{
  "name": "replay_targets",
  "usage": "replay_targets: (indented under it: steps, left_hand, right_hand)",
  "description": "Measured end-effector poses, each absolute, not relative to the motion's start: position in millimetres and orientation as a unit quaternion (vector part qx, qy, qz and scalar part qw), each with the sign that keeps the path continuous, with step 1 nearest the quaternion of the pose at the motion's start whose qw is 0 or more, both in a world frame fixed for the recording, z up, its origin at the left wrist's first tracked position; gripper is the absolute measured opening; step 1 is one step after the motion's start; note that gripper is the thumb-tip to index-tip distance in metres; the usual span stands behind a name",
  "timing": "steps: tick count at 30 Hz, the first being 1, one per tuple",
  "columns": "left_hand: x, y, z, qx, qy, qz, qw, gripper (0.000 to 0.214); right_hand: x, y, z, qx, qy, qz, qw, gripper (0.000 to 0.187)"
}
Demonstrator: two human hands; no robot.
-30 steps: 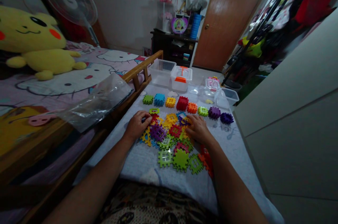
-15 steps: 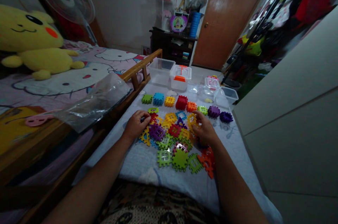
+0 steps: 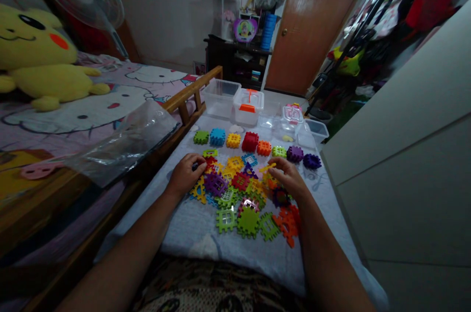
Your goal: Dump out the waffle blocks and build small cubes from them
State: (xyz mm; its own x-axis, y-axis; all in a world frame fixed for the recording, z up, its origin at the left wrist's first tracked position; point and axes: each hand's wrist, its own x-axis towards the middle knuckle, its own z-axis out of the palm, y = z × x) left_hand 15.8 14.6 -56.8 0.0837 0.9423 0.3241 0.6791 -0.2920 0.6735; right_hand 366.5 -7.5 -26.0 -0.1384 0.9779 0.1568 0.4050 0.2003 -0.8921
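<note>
My right hand (image 3: 290, 178) pinches a yellow interlocking building block (image 3: 268, 168) by its edge, tilted above the right side of a mixed heap. My left hand (image 3: 188, 172) is curled at the heap's left edge around a small dark blue block (image 3: 195, 167), mostly hidden by the fingers. Red pieces (image 3: 210, 164) lie right beside those fingertips. The heap includes a purple window block (image 3: 216, 183), a red window block (image 3: 240, 181), a green square (image 3: 248, 222) and orange pieces (image 3: 287, 223). A dark purple block (image 3: 281, 197) lies below my right hand.
Behind the heap runs a row of colour-sorted stacks, from a green stack (image 3: 201, 137) to a dark purple stack (image 3: 312, 161). Clear plastic boxes (image 3: 221, 101) stand at the table's far end. A wooden rail (image 3: 191, 93) borders the left side, a white cabinet (image 3: 405, 165) the right.
My right hand has raised and turned the yellow block, which now shows edge-on. My left hand keeps its place at the heap. The view has shifted slightly.
</note>
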Motion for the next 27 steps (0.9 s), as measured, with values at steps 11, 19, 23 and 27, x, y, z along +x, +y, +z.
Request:
replay_targets:
  steps: [11,19,23,27]
  left_hand:
    - [16,15,-57,0.715,0.567,0.368,0.178,0.024]
    - [15,16,-58,0.716,0.566,0.367,0.181,0.024]
    - [16,15,-57,0.715,0.566,0.370,0.177,0.024]
    - [16,14,-57,0.715,0.565,0.370,0.177,0.023]
  right_hand:
    - [358,-7,-29,-0.494,-0.718,0.337,0.356,0.019]
    - [364,-6,-35,-0.551,-0.748,0.184,0.320,0.009]
    - [358,-9,-35,-0.550,-0.776,0.132,0.279,0.022]
    - [345,-12,-34,-0.564,-0.787,0.127,0.215,0.038]
